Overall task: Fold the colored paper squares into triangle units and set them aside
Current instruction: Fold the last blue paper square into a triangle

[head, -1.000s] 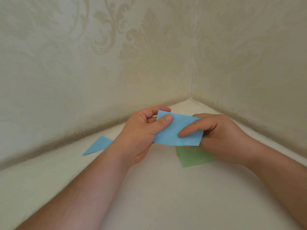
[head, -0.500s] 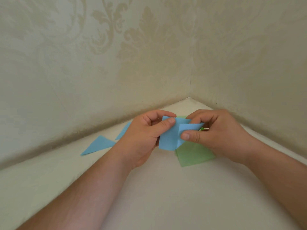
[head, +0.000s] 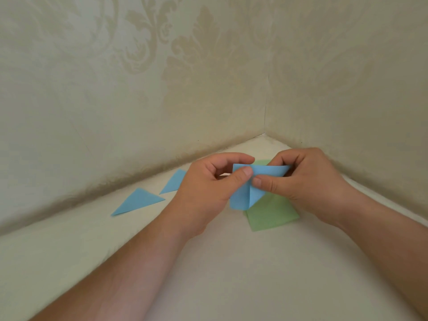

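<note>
While my left hand (head: 208, 186) and right hand (head: 308, 181) pinch the blue paper (head: 249, 188) mid-frame to crease its fold, two finished blue triangles (head: 139, 201) wait left, green paper (head: 271, 214) beneath.

The light is soft and even, with no glare. Faint shadows sit under the arms. Edges bend near 9 o'clock.
</note>
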`<state>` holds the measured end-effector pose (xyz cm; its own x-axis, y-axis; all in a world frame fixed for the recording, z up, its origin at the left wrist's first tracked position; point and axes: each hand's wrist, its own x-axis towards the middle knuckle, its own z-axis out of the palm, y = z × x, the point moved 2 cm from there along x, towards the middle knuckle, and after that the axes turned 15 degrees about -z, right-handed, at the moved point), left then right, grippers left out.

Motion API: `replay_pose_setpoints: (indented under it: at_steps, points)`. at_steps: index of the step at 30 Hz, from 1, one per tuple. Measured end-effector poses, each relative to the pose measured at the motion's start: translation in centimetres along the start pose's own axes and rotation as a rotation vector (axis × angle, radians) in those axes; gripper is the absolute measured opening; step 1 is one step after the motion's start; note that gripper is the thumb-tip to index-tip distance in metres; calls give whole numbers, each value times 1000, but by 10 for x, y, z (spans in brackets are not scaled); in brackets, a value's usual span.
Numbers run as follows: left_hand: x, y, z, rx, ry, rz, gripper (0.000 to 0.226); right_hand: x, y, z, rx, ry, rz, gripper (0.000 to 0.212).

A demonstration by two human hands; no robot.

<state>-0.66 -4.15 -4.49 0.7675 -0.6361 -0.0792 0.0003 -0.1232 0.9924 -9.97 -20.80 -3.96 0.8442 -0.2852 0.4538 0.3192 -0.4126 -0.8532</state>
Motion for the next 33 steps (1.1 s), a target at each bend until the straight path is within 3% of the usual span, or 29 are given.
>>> replay_pose_setpoints:
  at_steps: [7, 11, 14, 21, 33]
  points:
    - [-1, 1, 1, 85, 114, 120, 17, -1, -7, 3, -2, -17, -43, 29]
    - [-2, 6, -4, 54, 168, 169, 23, 2, -5, -3, 97, 48, -30, 13]
    - [-3, 9, -7, 59, 183, 190, 23, 3, -6, -6, 163, 85, -31, 13]
    - [-3, 10, -8, 2, 162, 151, 27, 2, -11, -3, 261, 114, -69, 30]
    - [-2, 12, -7, -73, 165, 60, 23, 3, -8, -5, 281, 135, 2, 29]
